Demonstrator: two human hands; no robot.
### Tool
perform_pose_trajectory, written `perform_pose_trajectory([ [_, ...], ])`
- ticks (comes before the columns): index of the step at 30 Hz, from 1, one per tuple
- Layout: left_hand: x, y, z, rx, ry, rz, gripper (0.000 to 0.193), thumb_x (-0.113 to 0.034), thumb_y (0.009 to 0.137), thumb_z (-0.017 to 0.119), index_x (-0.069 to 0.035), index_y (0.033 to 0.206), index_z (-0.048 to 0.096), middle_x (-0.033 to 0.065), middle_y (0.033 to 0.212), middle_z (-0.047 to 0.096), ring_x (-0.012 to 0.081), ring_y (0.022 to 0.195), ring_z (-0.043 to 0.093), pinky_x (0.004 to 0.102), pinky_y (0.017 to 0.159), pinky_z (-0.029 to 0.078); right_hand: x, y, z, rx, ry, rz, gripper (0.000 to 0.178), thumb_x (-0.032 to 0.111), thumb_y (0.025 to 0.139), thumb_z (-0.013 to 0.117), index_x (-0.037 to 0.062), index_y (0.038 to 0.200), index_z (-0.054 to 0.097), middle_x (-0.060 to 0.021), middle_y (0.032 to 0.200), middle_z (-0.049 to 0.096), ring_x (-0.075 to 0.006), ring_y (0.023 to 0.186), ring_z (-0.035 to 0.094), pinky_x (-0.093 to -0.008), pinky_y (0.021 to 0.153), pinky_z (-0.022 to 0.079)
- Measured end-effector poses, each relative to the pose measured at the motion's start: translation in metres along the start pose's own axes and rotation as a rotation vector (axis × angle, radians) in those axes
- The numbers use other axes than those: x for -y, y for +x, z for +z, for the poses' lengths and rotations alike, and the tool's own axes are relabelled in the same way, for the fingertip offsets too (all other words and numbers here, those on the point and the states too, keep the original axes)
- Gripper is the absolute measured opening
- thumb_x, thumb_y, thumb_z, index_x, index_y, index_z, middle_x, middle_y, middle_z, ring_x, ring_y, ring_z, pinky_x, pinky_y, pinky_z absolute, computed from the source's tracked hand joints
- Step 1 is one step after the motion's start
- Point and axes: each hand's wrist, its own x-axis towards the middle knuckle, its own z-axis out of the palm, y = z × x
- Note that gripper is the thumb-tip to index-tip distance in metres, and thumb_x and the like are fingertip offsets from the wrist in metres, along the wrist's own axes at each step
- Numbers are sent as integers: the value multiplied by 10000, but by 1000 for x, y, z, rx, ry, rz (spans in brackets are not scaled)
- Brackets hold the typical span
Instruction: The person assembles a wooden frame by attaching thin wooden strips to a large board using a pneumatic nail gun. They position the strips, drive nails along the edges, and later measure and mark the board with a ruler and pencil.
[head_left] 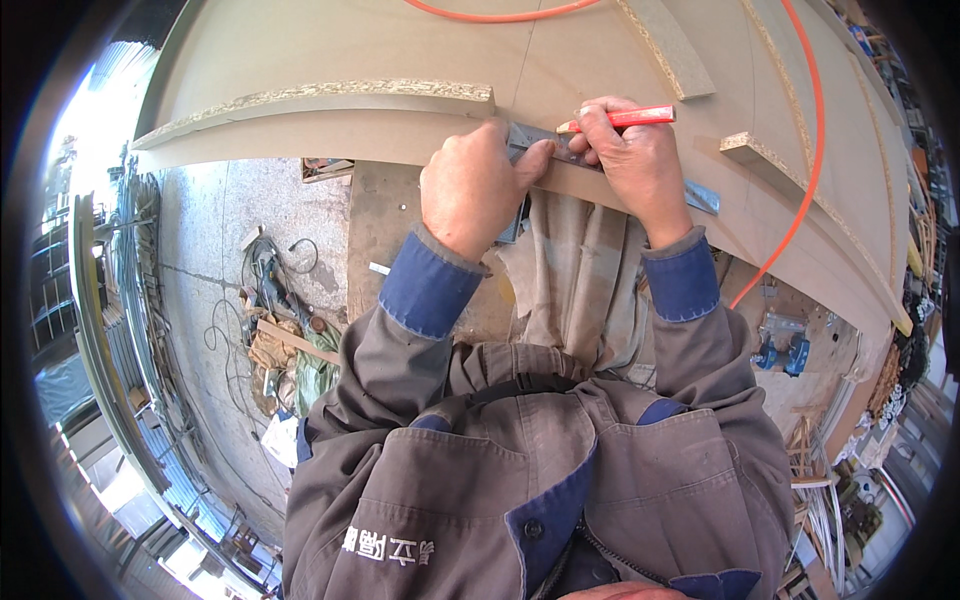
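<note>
A carpenter's pencil (645, 116), red and flat-sided, is pinched in my right hand (640, 165). Its tip points left and rests at or just above the board's near edge. My left hand (470, 185) is curled over that edge, thumb stretched to the right, and holds a metal square (702, 197). The square's blade lies along the edge beneath both hands, and its far end shows right of my right wrist. Part of it hangs below the edge by my left thumb. A large tan board (590, 60) spreads out in front of me.
Strips of particle board (330, 98) stand on the board at left, with another strip (670, 45) at upper right. An orange hose (818, 130) curves across the right side. Cables and a power tool (270, 275) lie on the floor at left; blue-and-clear items (783, 345) sit lower right.
</note>
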Motion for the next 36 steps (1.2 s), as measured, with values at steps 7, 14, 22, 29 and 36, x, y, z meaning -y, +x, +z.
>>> perform_pose_trajectory([
  [7, 11, -40, 5, 99, -372, 90, 471, -392, 882, 770, 49, 834, 612, 265, 671, 589, 427, 612, 597, 438, 592, 491, -2, -2, 0, -6, -28, -60, 323, 268, 981, 616, -28, 869, 680, -66, 778, 694, -110, 704, 650, -271, 669, 530],
  [14, 46, -83, 22, 187, -517, -103, 409, -351, 934, 745, 15, 825, 600, 36, 652, 534, 116, 613, 464, 316, 552, 420, -8, -8, 6, -64, -6, -102, 294, 234, 986, 602, -33, 881, 668, -75, 842, 711, -133, 723, 683, -282, 687, 542],
  [22, 63, -92, 37, 282, -656, -178, 358, -344, 981, 713, 9, 937, 665, -53, 696, 527, 29, 642, 422, 233, 542, 367, -9, -8, 5, -70, -1, -87, 290, 224, 977, 608, -46, 899, 679, -84, 824, 722, -135, 738, 698, -286, 704, 559],
  [29, 78, -100, 64, 270, -855, -237, 411, -384, 974, 701, 11, 869, 653, -37, 650, 531, 53, 598, 451, 270, 526, 395, -7, -9, 6, -80, 1, -70, 305, 237, 969, 626, -58, 916, 686, -94, 820, 731, -138, 751, 703, -286, 720, 565],
  [36, 86, -104, 71, 286, -880, -268, 405, -384, 979, 699, 13, 905, 667, -53, 652, 522, 31, 583, 427, 244, 506, 358, -10, -8, 7, -113, 23, -65, 295, 230, 972, 629, -56, 934, 692, -100, 826, 736, -132, 756, 706, -279, 723, 564],
])
